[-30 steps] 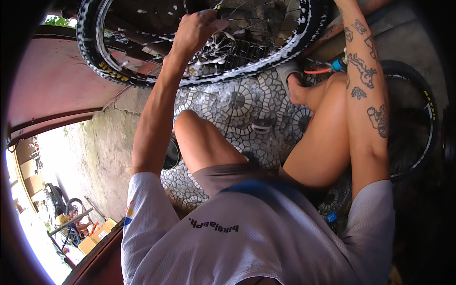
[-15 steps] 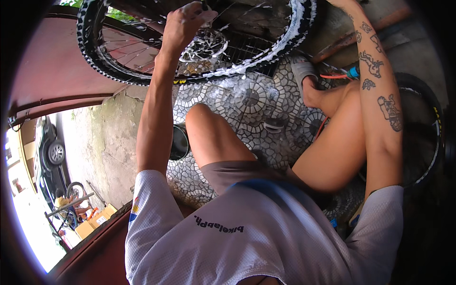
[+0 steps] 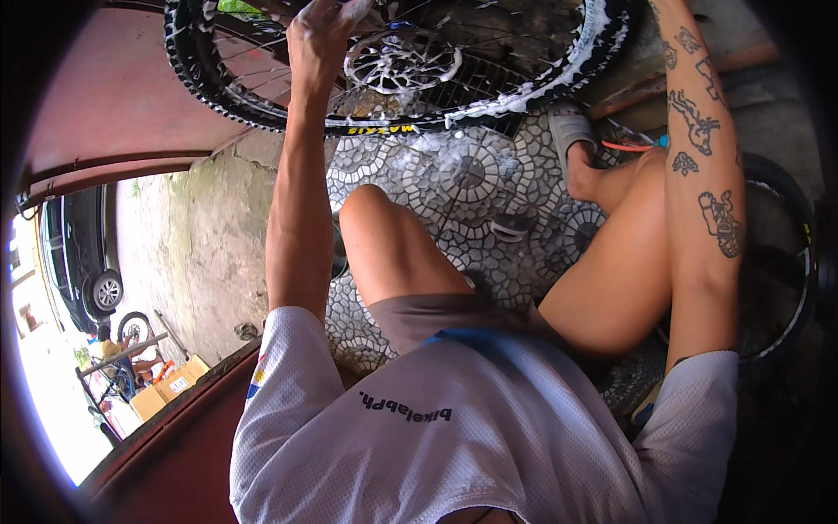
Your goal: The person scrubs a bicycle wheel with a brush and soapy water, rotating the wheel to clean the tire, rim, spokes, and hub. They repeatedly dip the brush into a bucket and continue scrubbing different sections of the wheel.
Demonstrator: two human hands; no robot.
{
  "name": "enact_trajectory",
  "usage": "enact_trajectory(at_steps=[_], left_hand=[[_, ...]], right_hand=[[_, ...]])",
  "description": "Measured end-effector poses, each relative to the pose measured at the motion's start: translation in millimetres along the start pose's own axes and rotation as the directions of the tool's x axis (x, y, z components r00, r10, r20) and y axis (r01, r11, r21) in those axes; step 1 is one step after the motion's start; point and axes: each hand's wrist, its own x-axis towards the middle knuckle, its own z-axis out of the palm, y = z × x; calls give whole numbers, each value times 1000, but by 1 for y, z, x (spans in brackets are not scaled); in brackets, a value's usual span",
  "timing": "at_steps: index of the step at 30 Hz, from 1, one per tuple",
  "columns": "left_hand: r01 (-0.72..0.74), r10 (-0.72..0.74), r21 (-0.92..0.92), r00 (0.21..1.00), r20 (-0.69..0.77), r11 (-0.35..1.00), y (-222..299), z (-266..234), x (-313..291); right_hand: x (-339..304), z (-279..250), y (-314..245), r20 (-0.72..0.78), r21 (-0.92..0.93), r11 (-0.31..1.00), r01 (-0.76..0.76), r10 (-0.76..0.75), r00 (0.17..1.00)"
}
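Left fingers (image 3: 353, 11) inside a foamy wheel's (image 3: 403, 63) edge, open paving (image 3: 456, 196) beyond.

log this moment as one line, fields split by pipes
left hand: near brake disc of foam-streaked bike wheel, grip unclear | right hand: out of view | mosaic floor: foam-spotted

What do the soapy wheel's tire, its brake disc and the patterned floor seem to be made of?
Tire: likely matte black rubber, judging by its blocky tread. Brake disc: probably metal, given its thin, cut-out shape; it is foam-streaked, so its finish is unclear. Patterned floor: perhaps stone or ceramic, with a slight sheen; pale and dark pieces form rings.
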Motion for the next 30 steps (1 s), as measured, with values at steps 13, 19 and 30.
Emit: enact_trajectory(at_steps=[13,19,30], left_hand=[[9,39,-239,980,193,971,-2,-1,7],[90,-49,-172,972,230,981,7,1,3],[141,-101,-294,984,148,945,40,-13,18]], right_hand=[[2,-2,5,8,-46,999,-22,22,1000],[3,-1,7,-6,-44,999,31,-31,999],[5,-2,6,-40,-104,995,4,-9,999]])
